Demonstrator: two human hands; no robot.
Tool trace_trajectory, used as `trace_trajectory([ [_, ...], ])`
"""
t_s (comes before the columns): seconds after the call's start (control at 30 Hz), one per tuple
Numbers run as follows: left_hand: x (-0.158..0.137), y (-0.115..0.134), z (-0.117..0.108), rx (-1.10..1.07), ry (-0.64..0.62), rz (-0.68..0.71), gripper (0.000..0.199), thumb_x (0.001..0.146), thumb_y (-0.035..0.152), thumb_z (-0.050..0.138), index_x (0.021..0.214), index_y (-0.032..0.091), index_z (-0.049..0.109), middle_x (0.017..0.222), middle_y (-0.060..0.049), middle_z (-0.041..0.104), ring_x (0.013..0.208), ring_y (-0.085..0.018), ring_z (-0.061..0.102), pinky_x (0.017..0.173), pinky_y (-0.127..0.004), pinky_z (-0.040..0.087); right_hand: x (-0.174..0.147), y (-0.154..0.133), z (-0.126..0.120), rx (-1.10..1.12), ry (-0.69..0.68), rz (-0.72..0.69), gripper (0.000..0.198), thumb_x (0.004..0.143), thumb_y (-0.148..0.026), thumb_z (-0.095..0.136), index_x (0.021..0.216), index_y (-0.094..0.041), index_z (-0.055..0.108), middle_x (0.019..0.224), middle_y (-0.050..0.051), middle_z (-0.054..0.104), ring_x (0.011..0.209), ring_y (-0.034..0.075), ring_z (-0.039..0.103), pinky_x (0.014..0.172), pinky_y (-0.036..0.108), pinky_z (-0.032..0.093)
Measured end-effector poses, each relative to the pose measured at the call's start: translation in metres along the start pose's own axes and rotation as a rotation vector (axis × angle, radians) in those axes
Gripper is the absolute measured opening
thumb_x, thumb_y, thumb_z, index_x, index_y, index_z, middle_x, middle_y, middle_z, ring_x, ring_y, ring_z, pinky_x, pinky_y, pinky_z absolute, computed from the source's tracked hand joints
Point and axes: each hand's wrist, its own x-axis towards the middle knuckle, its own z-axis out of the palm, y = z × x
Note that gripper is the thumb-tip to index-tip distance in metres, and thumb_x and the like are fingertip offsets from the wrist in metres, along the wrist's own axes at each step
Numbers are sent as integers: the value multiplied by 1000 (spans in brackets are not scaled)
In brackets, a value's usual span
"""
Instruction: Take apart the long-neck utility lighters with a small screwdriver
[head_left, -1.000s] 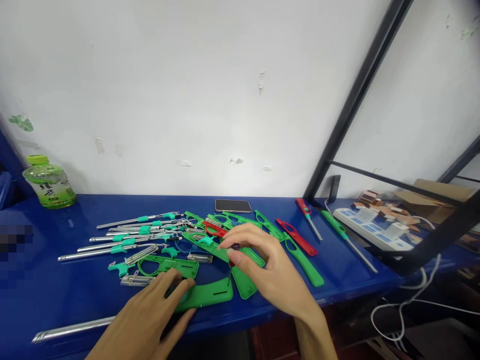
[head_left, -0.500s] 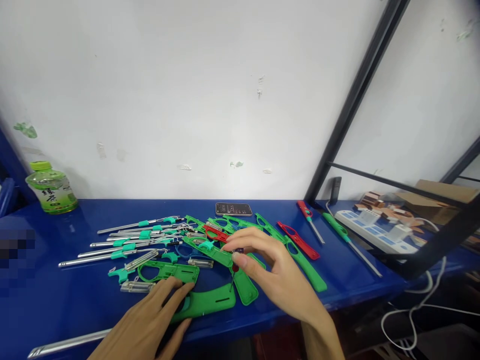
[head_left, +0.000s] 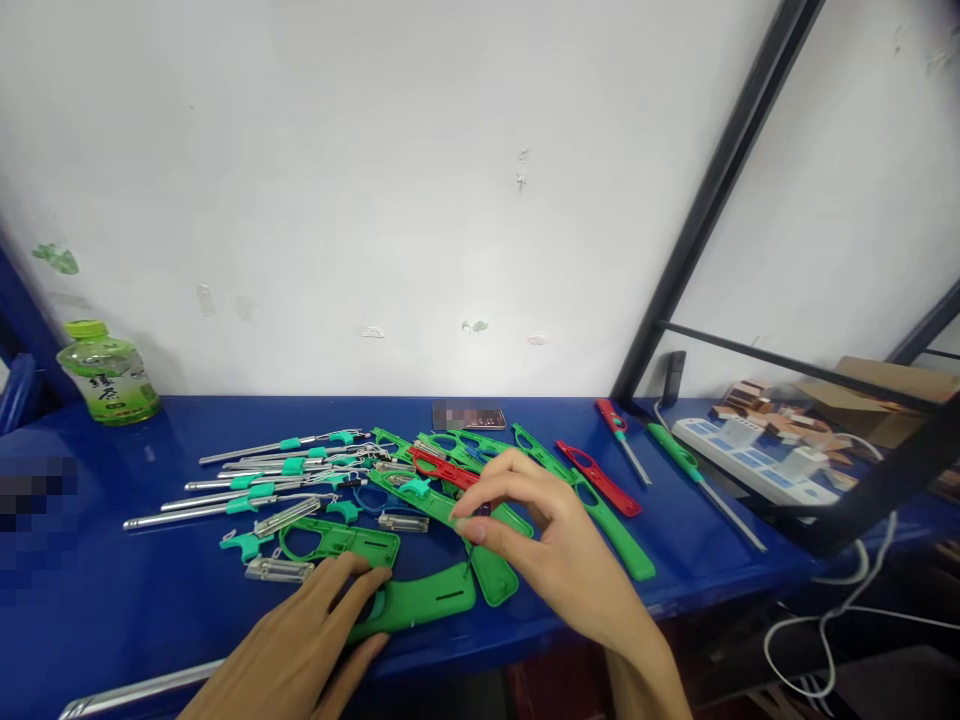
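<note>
My left hand (head_left: 315, 630) is closed around a green long-nosed lighter (head_left: 431, 600) at the table's front edge, pressing it down. The lighter's metal tube (head_left: 142, 688) sticks out to the left beyond the hand. In a pinch of thumb and fingers, my right hand (head_left: 536, 530) holds a small screwdriver (head_left: 484, 509) with a dark handle, mostly hidden by the fingers. Its thin shaft points down at the right end of the lighter's handle. Beside it lie green casing halves (head_left: 491, 575), a red casing half (head_left: 442, 467) and clear fuel tanks (head_left: 279, 569).
Metal lighter tubes with teal triggers (head_left: 262, 490) lie in a row at left. A bottle (head_left: 109, 375) stands at the far left, a phone (head_left: 469, 415) by the wall. At right are a red lighter (head_left: 622, 435), a green lighter (head_left: 682, 460), a power strip (head_left: 757, 465) and a black frame (head_left: 712, 200).
The right hand's fingers have shifted slightly around the screwdriver, and less of its handle shows. The left hand stays on the green lighter. The whole view has moved a little.
</note>
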Motion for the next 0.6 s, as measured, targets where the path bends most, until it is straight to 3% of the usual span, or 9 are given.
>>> trace_trajectory([
  [0.17,-1,1,4,25,-4,10,52,111,34,54,163,34,57,159,-3,71,139,-32,74,105,-45,68,-1,0,-6,46,-138,-48,29,115,-18,65,121,-37,86,117,-3,80,111,18,73,98,32,53],
  [0.27,-2,1,6,-10,-10,-16,54,110,33,55,164,35,55,160,-2,70,142,-31,72,109,-44,67,-1,-2,-6,19,-102,-30,17,110,-24,75,115,-35,87,125,-1,77,121,20,70,107,35,51],
  [0.37,-2,0,7,-54,-9,-28,56,110,32,58,166,35,55,160,-4,70,143,-31,72,113,-41,64,0,-1,-4,-16,-27,5,6,102,-27,88,100,-33,89,111,0,73,108,21,69,98,35,52],
  [0.47,-1,-1,7,-44,-19,-24,55,111,32,58,166,35,54,160,-3,71,142,-31,72,112,-41,66,0,1,-6,35,-72,-1,18,108,-23,78,113,-36,90,106,-1,77,101,21,71,92,35,54],
  [0.53,-1,-1,7,-20,-20,-13,54,111,33,56,165,36,55,160,-2,70,141,-32,73,110,-43,67,0,2,-9,78,-138,-22,25,113,-23,70,123,-38,87,117,0,81,111,22,73,99,37,54],
  [0.6,-1,-1,6,-21,-16,4,52,112,33,55,163,38,57,160,-1,70,141,-32,73,110,-43,67,-1,1,-10,75,-147,-25,19,112,-27,73,119,-36,88,126,1,79,121,24,71,107,40,53],
])
